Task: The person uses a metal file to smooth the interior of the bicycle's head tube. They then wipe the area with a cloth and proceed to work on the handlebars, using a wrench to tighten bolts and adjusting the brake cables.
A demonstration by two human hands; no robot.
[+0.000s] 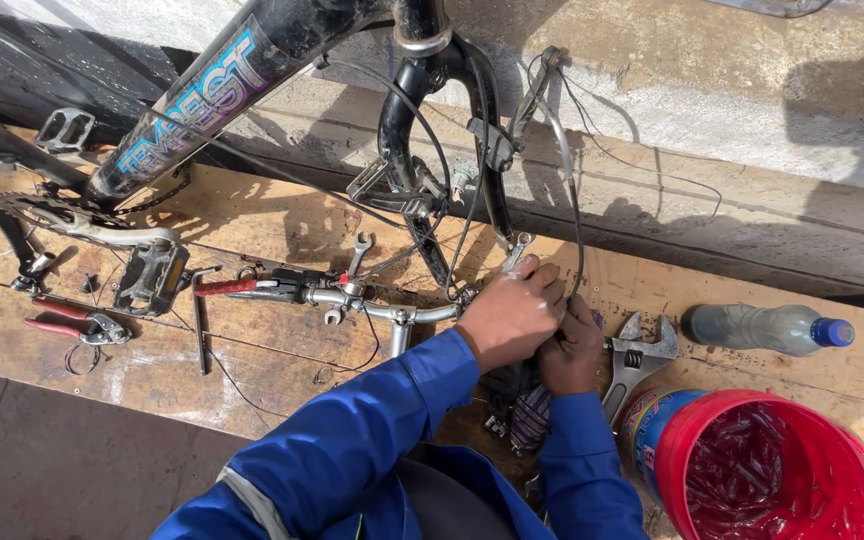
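My blue sleeves (372, 440) fill the bottom of the view, both arms reaching forward to the handlebar (382, 308) of the upturned bicycle on the wooden board (252, 220). My left hand (512, 315) is closed over the bar's right end, beside a small spanner (517, 248). My right hand (570, 350) sits just beneath it, curled; what it grips I cannot tell. The bar's long axis runs leftward from both hands. An adjustable wrench (637, 360) lies just right.
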